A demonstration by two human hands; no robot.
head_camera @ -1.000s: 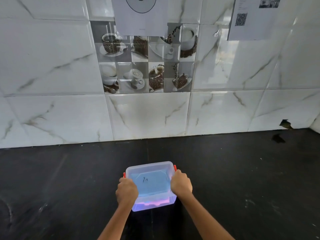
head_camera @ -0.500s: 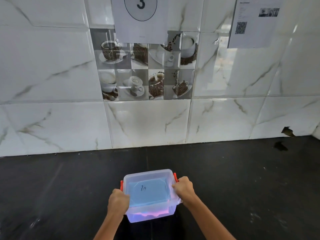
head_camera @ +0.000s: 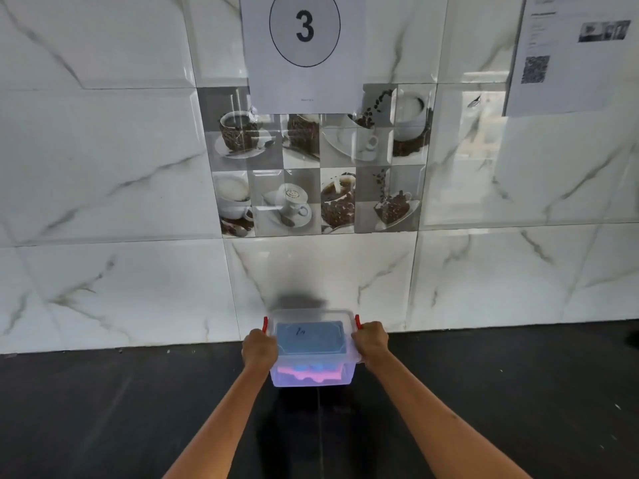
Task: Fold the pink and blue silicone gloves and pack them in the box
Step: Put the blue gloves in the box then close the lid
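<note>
A clear plastic box point(head_camera: 313, 376) with a lid and red side clips sits between my hands, close to the tiled wall. Through its front wall I see the pink glove point(head_camera: 301, 374) and bits of the blue glove point(head_camera: 307, 367) folded inside. The lid point(head_camera: 311, 337) is on and looks blue from above. My left hand point(head_camera: 259, 350) grips the box's left side by the red clip. My right hand point(head_camera: 371, 344) grips its right side. Whether the box rests on the black counter or is lifted off it, I cannot tell.
The black counter point(head_camera: 484, 392) stretches left and right of the box. A marble-tiled wall point(head_camera: 138, 288) rises right behind it, with coffee-picture tiles, a paper sign point(head_camera: 304, 46) marked 3 and a sheet point(head_camera: 570, 53) with a QR code.
Both hands have shifted from the lid's top to the box's sides, and the box has moved away from me towards the wall. The view has tilted up.
</note>
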